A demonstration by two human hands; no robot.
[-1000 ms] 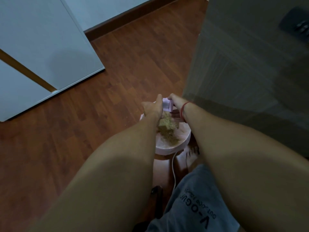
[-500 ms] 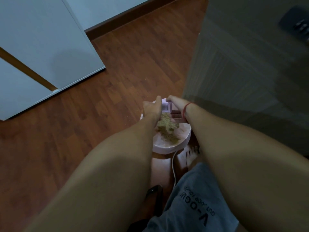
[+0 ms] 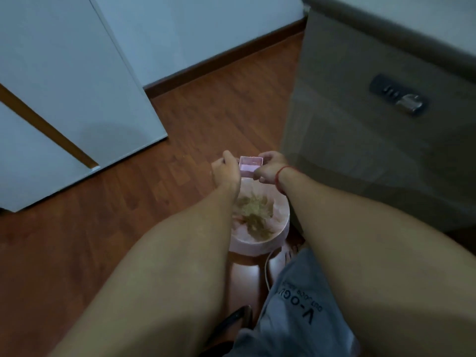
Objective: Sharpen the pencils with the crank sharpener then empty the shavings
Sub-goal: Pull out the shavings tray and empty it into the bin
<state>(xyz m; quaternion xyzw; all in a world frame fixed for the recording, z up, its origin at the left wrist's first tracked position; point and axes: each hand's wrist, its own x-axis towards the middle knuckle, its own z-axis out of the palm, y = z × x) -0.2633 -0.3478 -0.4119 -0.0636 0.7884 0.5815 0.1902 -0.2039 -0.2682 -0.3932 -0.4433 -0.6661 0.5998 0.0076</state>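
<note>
A small pink shavings tray is held between both hands above the far rim of a round pink bin on the floor. My left hand pinches the tray's left side and my right hand, with a red band at the wrist, grips its right side. The tray's open side faces up toward me and its inside looks bare. A heap of brown pencil shavings lies in the bin on a pale liner. No sharpener body or pencils are in view.
A grey cabinet with a combination lock stands close on the right. White doors are on the left, above the red-brown wood floor. A white cord, bare toes and my grey shorts lie below the bin.
The tray has turned from tipped over the bin to open side up, and the shavings that were falling from it now lie in the bin. The camera view has tilted upward.
</note>
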